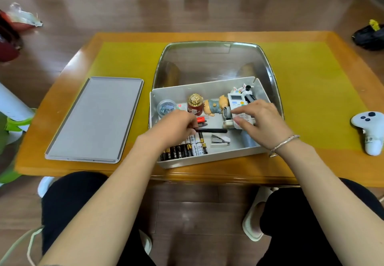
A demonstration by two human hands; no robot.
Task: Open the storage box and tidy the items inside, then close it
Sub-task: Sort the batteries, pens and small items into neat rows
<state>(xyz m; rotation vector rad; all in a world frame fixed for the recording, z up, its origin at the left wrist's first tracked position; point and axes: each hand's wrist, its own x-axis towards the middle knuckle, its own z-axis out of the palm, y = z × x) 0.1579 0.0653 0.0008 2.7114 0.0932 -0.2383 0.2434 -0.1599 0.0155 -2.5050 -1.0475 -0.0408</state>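
The grey storage box (207, 159) stands open at the table's near edge, its clear dome lid (214, 62) tilted up behind it. Inside lie several batteries (184, 151), a black pen (212, 130), a stapler (220, 141), a red marker (201, 119), a gold-capped bottle (195, 104), a pig figurine (216, 105), a round clip jar (166, 107) and a white remote (236, 102). My left hand (174, 126) pinches the black pen's end above the batteries. My right hand (259, 120) rests with curled fingers on the remote's lower half.
A grey tray (95, 120) lies flat on the yellow mat (311, 91), left of the box. A white game controller (369, 132) sits at the table's right edge. Bags and shoes stand on the wooden floor beyond the table.
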